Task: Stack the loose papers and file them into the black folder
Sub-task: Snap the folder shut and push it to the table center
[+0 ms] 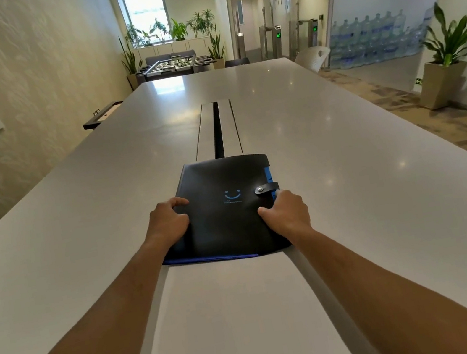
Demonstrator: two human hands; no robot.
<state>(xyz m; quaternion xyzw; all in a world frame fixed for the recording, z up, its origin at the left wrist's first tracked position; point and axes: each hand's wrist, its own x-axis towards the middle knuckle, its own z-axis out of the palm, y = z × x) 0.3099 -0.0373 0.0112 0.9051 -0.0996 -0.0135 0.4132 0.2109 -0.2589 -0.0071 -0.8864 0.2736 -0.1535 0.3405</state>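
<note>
Black folder (225, 209) lay closed, strap snapped, flat on the white table (347, 156), left hand (166, 221) curled over its left edge and right hand (286, 211) clamped on its right edge below the strap.

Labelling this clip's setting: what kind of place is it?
Probably an office common area: a long meeting table, entry turnstiles and stacked water bottles behind it.

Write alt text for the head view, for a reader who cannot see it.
Two bare hands, left and right, grip the side edges of a closed black folder lying flat on a long white table, its strap snapped shut. No loose papers show. Potted plants and stacked water bottles stand behind.
</note>
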